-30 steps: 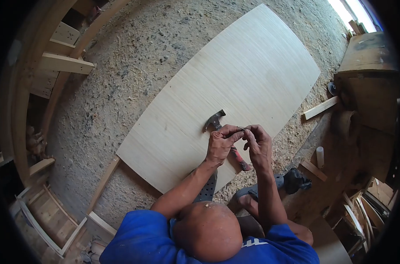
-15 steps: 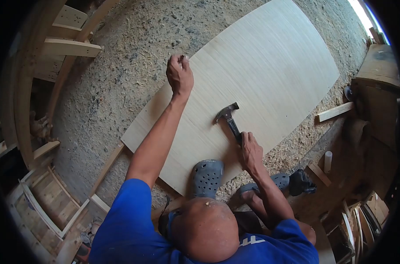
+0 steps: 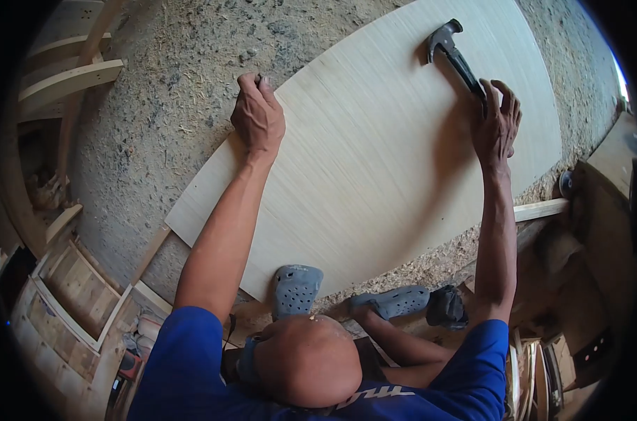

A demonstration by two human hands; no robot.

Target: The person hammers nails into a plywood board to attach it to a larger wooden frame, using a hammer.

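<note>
A large pale plywood panel (image 3: 360, 161) with curved edges lies in front of me. My right hand (image 3: 497, 130) has its fingers loosely round the end of the handle of a claw hammer (image 3: 455, 59). The hammer's head points away from me, over the far part of the panel. At the panel's left edge, my left hand (image 3: 259, 116) is closed, thumb against fingers. A small dark thing shows at its fingertips, too small to name.
A grey clog (image 3: 297, 289) rests on the panel's near edge, and another clog (image 3: 402, 302) is right of it. Curved wooden frames (image 3: 69, 81) stand at left. A wood strip (image 3: 539, 210) lies at right. Sawdust covers the ground (image 3: 171, 91).
My right hand has carried the hammer forward and to the right across the panel. My left hand has shifted slightly left, still closed. The view has also shifted a little.
</note>
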